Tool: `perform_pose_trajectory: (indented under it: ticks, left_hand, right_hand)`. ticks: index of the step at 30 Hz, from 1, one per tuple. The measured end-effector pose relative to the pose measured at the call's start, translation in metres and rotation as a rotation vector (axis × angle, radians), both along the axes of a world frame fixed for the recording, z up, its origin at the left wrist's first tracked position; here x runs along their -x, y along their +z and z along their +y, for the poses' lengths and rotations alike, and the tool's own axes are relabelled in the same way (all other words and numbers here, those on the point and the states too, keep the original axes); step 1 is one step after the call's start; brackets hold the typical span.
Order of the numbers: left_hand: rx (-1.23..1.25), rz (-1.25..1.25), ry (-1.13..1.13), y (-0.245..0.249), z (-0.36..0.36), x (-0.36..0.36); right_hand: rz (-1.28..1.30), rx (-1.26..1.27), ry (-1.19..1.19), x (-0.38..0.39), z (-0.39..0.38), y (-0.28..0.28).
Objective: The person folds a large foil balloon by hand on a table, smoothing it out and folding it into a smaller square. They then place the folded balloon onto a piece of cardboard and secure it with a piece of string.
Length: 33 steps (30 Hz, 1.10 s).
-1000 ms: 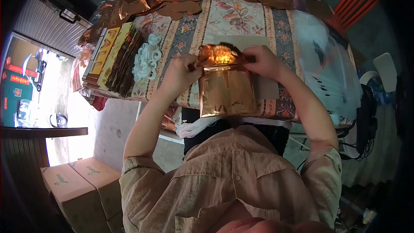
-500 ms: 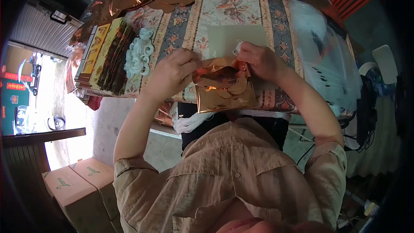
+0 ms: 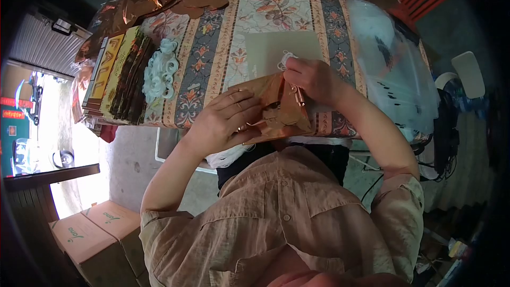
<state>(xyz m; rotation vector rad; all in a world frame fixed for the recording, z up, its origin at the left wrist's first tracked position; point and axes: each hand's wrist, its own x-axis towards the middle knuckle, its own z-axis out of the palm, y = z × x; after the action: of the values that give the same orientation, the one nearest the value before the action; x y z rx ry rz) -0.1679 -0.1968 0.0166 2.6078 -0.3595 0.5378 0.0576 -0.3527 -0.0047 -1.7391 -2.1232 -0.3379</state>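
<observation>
A shiny copper-coloured foil piece [image 3: 289, 117], creased and partly folded, lies at the table's near edge in front of me. My left hand [image 3: 226, 117], a ring on one finger, is curled over its left side, gripping it. My right hand [image 3: 316, 79] pinches its upper corner with closed fingers. White string loops [image 3: 287, 58] stick out at those right fingertips. Beyond my hands lies a flat grey-green sheet [image 3: 284, 42] on the patterned tablecloth [image 3: 276, 10].
Left of my hands are a pile of white rings [image 3: 161, 72] and stacked gold-and-brown printed packets [image 3: 119, 74]. Clear plastic bags [image 3: 393, 79] cover the right side. Copper foil sheets [image 3: 196, 2] lie along the far edge. Cartons [image 3: 95, 228] stand on the floor at left.
My left hand has come down from the foil's upper edge onto its left side. The foil has been folded flatter and its opening drawn in, while my right hand keeps pinching the upper corner.
</observation>
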Motion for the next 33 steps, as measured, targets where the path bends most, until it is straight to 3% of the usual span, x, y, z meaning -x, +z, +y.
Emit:
perform_pose_trajectory:
  ticks: [6, 9, 11, 12, 14, 15, 17, 21, 24, 33]
  left_hand:
    - [-0.003, 0.028, -0.024, -0.005, 0.004, 0.001]
    - [0.019, 0.021, -0.025, -0.005, 0.005, 0.001]
    - [0.021, 0.020, -0.020, -0.007, 0.005, 0.001]
    - [0.019, 0.023, -0.019, -0.007, 0.005, 0.001]
    - [0.019, 0.034, -0.021, -0.006, 0.006, 0.001]
    - [0.013, 0.044, -0.022, -0.005, 0.006, 0.001]
    - [0.010, 0.052, -0.023, -0.006, 0.006, 0.001]
    - [0.010, 0.054, -0.027, -0.007, 0.006, 0.002]
    - [0.019, 0.045, -0.029, -0.006, 0.007, 0.001]
    - [0.053, 0.053, -0.053, -0.006, 0.008, 0.003]
  right_hand:
    - [-0.049, 0.050, 0.077, -0.004, -0.006, 0.018]
    - [0.091, 0.027, 0.006, -0.010, -0.013, 0.019]
    - [0.398, 0.154, -0.143, -0.013, -0.018, 0.025]
    - [0.398, 0.160, -0.143, -0.009, -0.018, 0.030]
    - [0.855, 0.100, -0.283, 0.007, -0.013, 0.037]
    - [0.860, 0.103, -0.286, 0.016, -0.009, 0.036]
    - [0.536, 0.111, -0.157, 0.035, -0.004, 0.033]
    - [0.419, 0.378, -0.175, 0.057, -0.006, 0.024]
    - [0.263, 0.365, -0.180, 0.064, -0.018, 0.019]
    - [0.186, 0.322, -0.186, 0.068, -0.026, 0.008]
